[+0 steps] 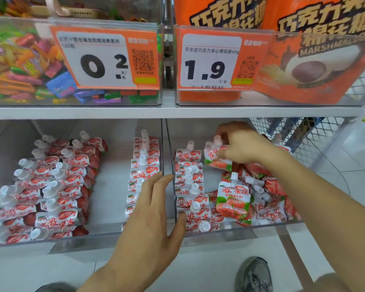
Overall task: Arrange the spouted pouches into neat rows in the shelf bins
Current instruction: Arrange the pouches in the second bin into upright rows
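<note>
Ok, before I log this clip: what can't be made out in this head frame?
- Pouch held by the right hand: the fingers cover much of it, so its fit in a row is unclear.
- Left hand: it covers the divider between the bins and part of the near pouches.
- Price tags: the small print is blurred.
- Left bin: the picture's left edge cuts it off.

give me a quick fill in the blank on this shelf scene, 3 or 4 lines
1. The right hand holds a pouch over the ____ bin.
2. The left hand is open at the ____ between the two bins.
3. The price tag above the right bin reads ____.
4. One pouch stands upright with a ____ pictured on it.

Missing words: right; divider; 1.9; strawberry
</note>
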`<action>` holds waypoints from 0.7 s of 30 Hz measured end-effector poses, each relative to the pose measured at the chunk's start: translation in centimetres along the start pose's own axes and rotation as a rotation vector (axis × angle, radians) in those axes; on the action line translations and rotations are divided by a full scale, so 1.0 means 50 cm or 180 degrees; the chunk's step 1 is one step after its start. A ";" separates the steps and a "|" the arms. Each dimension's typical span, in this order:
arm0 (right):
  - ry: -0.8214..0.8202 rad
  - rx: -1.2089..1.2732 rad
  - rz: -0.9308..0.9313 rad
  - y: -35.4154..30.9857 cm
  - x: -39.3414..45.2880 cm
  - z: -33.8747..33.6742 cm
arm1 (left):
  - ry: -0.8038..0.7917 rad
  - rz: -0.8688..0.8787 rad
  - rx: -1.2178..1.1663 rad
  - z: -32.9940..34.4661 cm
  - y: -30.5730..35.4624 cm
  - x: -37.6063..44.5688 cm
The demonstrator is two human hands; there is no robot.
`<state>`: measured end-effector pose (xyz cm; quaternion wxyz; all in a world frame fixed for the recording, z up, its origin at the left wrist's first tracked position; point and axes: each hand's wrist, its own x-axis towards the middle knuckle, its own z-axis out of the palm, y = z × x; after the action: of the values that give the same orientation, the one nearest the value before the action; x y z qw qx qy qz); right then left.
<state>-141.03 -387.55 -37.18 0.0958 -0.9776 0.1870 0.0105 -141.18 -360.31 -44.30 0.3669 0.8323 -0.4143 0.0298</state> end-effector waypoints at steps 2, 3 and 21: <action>0.0078 -0.0179 0.0242 -0.009 -0.003 -0.018 | -0.0010 -0.0011 -0.0015 0.001 0.000 0.000; 0.0165 -0.0409 0.0373 -0.014 0.002 -0.017 | -0.0017 -0.0002 -0.0016 0.001 0.000 0.000; -0.0749 0.1227 -0.0350 -0.027 0.096 0.052 | 0.0002 0.0000 0.0004 0.003 -0.002 -0.001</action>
<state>-136.01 -387.56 -39.76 0.3024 -0.9420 0.1196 0.0832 -141.19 -360.32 -44.51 0.3665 0.8326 -0.4142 0.0303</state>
